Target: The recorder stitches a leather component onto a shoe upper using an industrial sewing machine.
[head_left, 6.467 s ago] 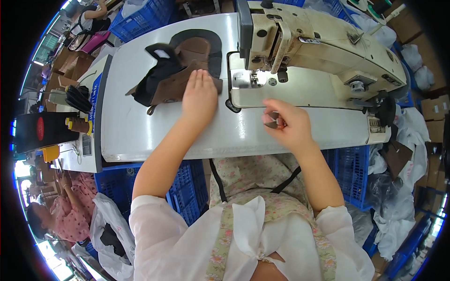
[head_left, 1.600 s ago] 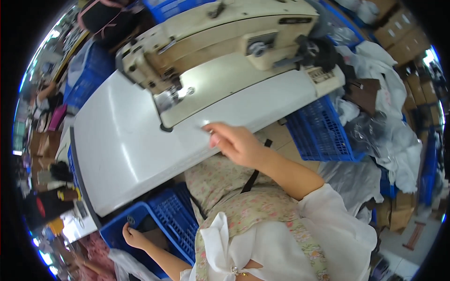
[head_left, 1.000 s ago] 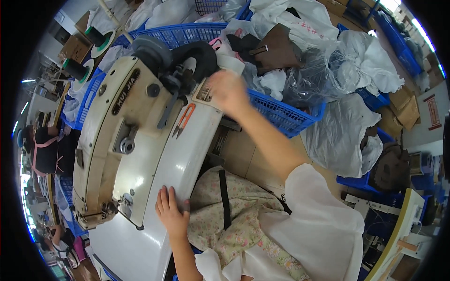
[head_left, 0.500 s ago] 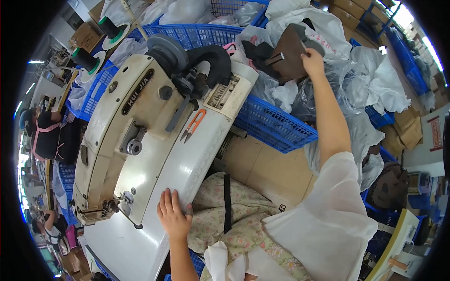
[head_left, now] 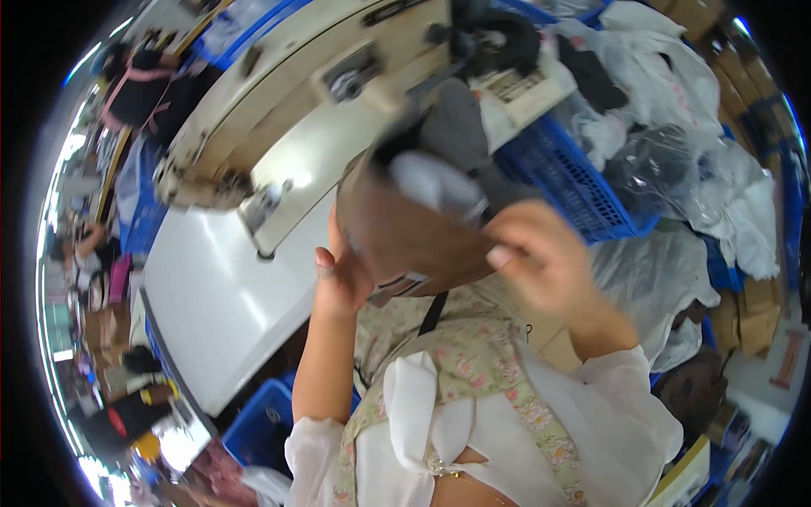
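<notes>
A brown sewn piece [head_left: 410, 232] with dark grey flaps and a small striped patch on its side is in front of me, over the edge of the sewing table [head_left: 203, 279]. Its exact kind is unclear, and it is smeared by motion. A whitish part shows inside its opening. My left hand [head_left: 345, 275] grips the piece at its left side, thumb showing and fingers partly behind it. On the right edge, my right hand [head_left: 541, 258] is closed on the piece with bent fingers, also blurred. Behind it stands a cream sewing machine [head_left: 228, 139], partly covered by the piece.
A blue basket [head_left: 570, 173] with plastic bags and dark pieces stands beyond the table on the right. White bags [head_left: 650, 270] hang beside it. Another blue bin [head_left: 260, 422] sits below the table's near edge. Other people [head_left: 148, 97] work at the far left.
My right hand has brought the brown piece from the basket at upper right to in front of me. My left hand has left the table and taken hold of it. The view has shifted.
</notes>
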{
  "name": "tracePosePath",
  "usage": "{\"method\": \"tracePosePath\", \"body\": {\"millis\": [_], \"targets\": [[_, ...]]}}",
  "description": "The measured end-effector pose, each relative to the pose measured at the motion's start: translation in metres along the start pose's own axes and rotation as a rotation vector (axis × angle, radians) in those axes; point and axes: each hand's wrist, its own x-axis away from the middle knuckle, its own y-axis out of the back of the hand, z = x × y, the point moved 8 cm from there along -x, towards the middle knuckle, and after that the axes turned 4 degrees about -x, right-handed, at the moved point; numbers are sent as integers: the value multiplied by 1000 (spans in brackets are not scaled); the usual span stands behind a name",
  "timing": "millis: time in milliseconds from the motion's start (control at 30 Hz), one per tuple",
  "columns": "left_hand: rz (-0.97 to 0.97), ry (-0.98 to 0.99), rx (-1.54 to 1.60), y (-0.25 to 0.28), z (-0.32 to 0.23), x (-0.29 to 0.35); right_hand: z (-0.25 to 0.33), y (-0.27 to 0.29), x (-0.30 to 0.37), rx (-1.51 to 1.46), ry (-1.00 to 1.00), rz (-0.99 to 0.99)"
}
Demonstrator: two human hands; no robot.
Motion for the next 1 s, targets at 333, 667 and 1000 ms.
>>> {"method": "tracePosePath", "body": {"millis": [333,667,1000], "targets": [[-348,-99,576,130,30,140,35,-166,25,-703,-250,594],[-332,-161,219,110,-16,186,18,-237,29,-110,-125,1049],[-160,-165,-74,91,-25,186,30,-286,52,-1117,-824,1173]]}}
